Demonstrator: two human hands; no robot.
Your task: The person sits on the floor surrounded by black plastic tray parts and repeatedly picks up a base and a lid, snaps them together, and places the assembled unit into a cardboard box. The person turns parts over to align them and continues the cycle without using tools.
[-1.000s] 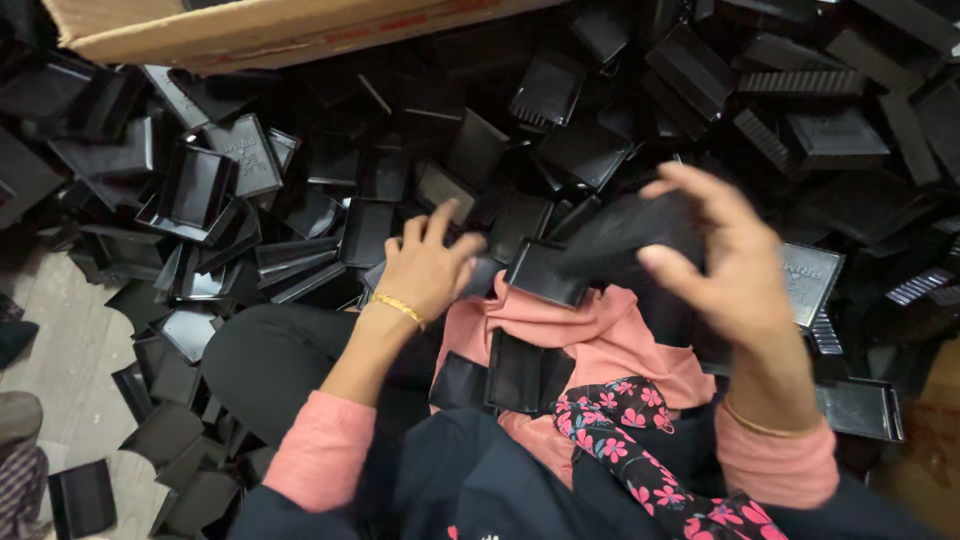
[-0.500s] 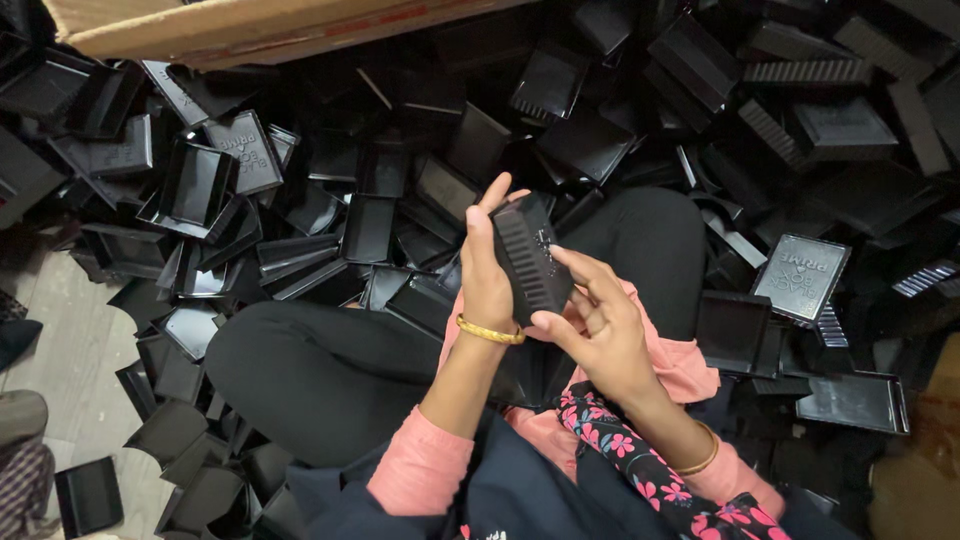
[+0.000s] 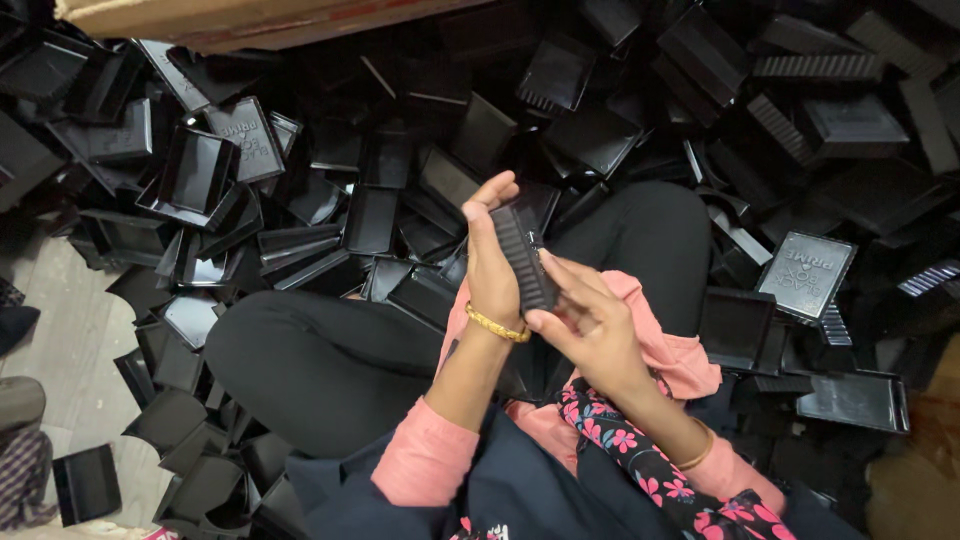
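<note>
My left hand (image 3: 492,262) grips a black ribbed plastic tray (image 3: 522,255), holding it upright and edge-on above my lap. A gold bangle circles that wrist. My right hand (image 3: 588,328) touches the tray's lower right side with its fingers spread along the edge. Both hands are over my crossed legs in black trousers (image 3: 330,350). A large heap of similar black plastic trays (image 3: 200,180) surrounds me on the floor.
A brown cardboard box edge (image 3: 250,20) runs along the top left. Black trays are piled all around, some face down with embossed bases (image 3: 806,275). Pale floor (image 3: 60,330) shows at the left, with a bit of checked cloth (image 3: 20,480) at the lower left corner.
A second ago my left hand reached into the pile while my right hand held a tray high. Both hands have since come together on one ribbed tray over my lap.
</note>
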